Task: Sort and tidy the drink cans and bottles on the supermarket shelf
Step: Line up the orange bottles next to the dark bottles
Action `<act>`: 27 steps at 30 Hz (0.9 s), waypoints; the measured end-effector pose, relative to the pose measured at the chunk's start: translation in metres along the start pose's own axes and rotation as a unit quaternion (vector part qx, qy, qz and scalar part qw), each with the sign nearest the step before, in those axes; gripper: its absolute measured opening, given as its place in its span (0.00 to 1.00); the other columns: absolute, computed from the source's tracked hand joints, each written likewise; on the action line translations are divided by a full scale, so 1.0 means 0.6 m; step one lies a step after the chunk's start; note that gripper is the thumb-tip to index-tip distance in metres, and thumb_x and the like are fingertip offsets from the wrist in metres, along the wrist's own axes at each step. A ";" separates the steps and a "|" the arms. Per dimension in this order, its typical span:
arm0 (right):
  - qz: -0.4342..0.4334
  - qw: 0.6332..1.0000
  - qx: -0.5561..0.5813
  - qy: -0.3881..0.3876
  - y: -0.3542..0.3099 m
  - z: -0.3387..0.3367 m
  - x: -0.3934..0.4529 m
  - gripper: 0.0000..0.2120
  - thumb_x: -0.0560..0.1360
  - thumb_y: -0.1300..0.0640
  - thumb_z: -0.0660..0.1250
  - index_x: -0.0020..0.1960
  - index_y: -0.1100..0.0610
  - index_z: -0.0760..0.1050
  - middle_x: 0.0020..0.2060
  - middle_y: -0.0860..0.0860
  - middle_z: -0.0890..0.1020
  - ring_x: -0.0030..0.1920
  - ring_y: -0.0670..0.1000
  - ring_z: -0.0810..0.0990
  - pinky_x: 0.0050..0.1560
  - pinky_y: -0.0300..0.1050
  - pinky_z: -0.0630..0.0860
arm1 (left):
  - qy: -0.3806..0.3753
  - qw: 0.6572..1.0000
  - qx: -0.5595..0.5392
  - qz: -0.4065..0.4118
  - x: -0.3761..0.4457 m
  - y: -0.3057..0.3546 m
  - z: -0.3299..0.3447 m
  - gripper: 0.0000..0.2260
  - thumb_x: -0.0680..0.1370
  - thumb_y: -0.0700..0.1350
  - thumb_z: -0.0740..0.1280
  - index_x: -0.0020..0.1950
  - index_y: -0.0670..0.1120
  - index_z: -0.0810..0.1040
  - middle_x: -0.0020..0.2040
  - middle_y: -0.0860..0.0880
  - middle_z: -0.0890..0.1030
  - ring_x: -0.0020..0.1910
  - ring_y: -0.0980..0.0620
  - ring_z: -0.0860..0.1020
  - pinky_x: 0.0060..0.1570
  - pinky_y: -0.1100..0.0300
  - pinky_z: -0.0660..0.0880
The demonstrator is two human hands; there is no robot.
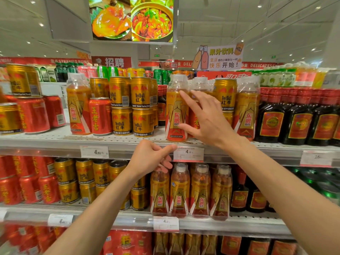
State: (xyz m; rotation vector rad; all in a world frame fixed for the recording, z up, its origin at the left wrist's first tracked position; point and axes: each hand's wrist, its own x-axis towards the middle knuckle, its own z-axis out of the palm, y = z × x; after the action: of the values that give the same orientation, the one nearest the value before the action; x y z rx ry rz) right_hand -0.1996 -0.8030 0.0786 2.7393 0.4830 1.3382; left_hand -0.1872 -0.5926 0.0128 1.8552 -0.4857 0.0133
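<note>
Shelf: I'm looking at a white perforated upper shelf at about chest height, with a price strip along its front edge and a white tag reading 4.20 just below the bottle I'm handling.
Room: a supermarket aisle under a pale ceiling with spot lights; a hanging food poster is overhead and red banners run along the far wall.
Lower shelf: I see red cans, gold cans and a neat row of four matching bottles standing upright.
Bottle: the orange-and-gold bottle stands upright at the front edge of the upper shelf, clear near its white cap, with a red base and Chinese characters down the label.
Neighbours: stacked gold Red Bull cans are to its left; another gold can and a like bottle are to its right, then dark bottles with red labels.
Right hand: my right hand is spread open, forefinger near the bottle's shoulder and thumb at its lower label; I cannot tell whether they touch it.
Left hand: my left hand is loosely curled, holding nothing, just below the shelf edge beside the tag.
</note>
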 end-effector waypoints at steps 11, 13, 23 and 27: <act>-0.002 0.999 0.014 -0.043 0.002 0.005 0.008 0.44 0.76 0.32 0.61 0.83 0.46 0.44 0.81 0.58 0.58 0.80 0.57 0.57 0.79 0.57 0.50 | 0.002 1.000 0.007 0.011 0.000 0.000 -0.002 0.22 0.77 0.56 0.73 0.38 0.36 0.86 0.32 0.41 0.86 0.34 0.38 0.86 0.36 0.53 0.83; -0.006 0.999 0.015 -0.047 0.003 0.005 0.008 0.44 0.76 0.33 0.61 0.83 0.45 0.43 0.81 0.57 0.57 0.80 0.56 0.56 0.79 0.57 0.50 | 0.003 1.000 0.010 0.012 0.000 0.000 -0.002 0.22 0.77 0.56 0.73 0.38 0.36 0.86 0.32 0.41 0.86 0.34 0.38 0.86 0.36 0.53 0.83; 0.069 0.998 0.011 -0.010 0.035 -0.035 -0.042 0.37 0.77 0.49 0.71 0.80 0.57 0.59 0.74 0.54 0.67 0.41 0.49 0.76 0.47 0.52 0.83 | 0.007 1.000 0.010 0.014 0.001 -0.001 0.001 0.22 0.77 0.56 0.74 0.38 0.36 0.86 0.31 0.41 0.86 0.34 0.38 0.86 0.40 0.47 0.84; 0.103 0.994 0.008 -0.047 0.033 -0.020 -0.046 0.41 0.77 0.44 0.70 0.82 0.54 0.53 0.79 0.52 0.59 0.37 0.49 0.76 0.46 0.57 0.83 | 0.010 1.000 0.010 0.008 0.000 0.000 0.001 0.22 0.76 0.56 0.74 0.38 0.36 0.86 0.31 0.41 0.86 0.33 0.39 0.86 0.40 0.48 0.84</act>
State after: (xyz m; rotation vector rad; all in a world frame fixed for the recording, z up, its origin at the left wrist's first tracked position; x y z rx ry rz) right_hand -0.2195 -0.8313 0.0689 2.9162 0.2117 1.2417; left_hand -0.1871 -0.5931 0.0128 1.8684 -0.4869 0.0476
